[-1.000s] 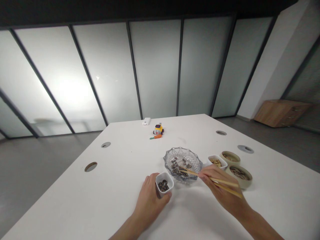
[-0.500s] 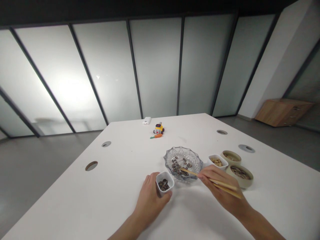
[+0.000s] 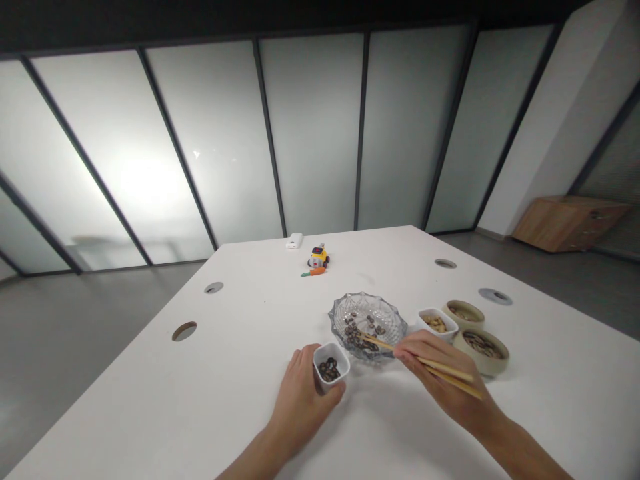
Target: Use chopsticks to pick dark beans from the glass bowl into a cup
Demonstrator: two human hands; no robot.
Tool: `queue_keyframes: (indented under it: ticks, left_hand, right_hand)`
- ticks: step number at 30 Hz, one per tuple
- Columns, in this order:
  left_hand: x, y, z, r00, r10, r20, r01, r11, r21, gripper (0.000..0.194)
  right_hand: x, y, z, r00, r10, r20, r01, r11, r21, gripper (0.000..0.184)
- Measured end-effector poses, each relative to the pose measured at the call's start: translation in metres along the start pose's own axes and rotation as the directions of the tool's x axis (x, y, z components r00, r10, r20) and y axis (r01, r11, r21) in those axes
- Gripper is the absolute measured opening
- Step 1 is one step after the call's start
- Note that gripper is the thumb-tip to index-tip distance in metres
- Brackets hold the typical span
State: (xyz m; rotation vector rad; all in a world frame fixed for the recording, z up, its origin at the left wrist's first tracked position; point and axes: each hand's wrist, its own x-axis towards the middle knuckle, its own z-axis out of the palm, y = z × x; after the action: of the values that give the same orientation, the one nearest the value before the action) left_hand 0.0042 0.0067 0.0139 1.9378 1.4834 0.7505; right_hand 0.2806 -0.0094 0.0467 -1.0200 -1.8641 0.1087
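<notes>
My left hand is wrapped round a small white square cup, which has several dark brown beans in it. In my right hand is a pair of wooden chopsticks. Their tips reach into a scalloped clear glass bowl, among dark brown beans that lie mostly toward its near left side. Whether the tips grip a bean is too small to tell. The cup stands just left of the bowl's near edge.
Right of the bowl stand a white dish of pale tan pieces and two beige round bowls with contents. Farther back on the white table are a toy car, a toy carrot and a white box-like object.
Almost everything stands as before. The chopstick tips have shifted very slightly among the beans, and the whole view has moved a few pixels.
</notes>
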Motion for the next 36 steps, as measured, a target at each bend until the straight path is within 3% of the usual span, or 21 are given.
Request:
queue_keyframes:
  ticks: [10,25,32,36]
  left_hand:
    - [-0.0005,0.0010,0.0003,1.000,-0.009,-0.003,0.009,1.000,-0.008,0.029]
    - [-0.0015,0.0011,-0.0005,1.000,0.001,-0.011,-0.002,1.000,-0.010,0.027]
    - [-0.0012,-0.0001,-0.0004,1.000,0.000,-0.006,0.000,1.000,-0.002,0.030]
    - [-0.0012,0.0026,-0.0011,1.000,0.001,-0.008,-0.001,1.000,-0.001,0.029]
  right_hand:
    - [0.0016,-0.0006,-0.0005,0.998,-0.059,-0.011,0.059,0.998,0.002,0.019]
    - [0.0023,0.0002,-0.0013,0.999,-0.044,0.013,0.044,0.999,0.008,0.022]
    - [-0.0026,0.0039,-0.0012,0.999,-0.026,-0.040,0.026,1.000,-0.007,0.017]
    - [-0.0027,0.0017,-0.0026,1.000,-0.016,0.012,0.016,1.000,-0.008,0.018]
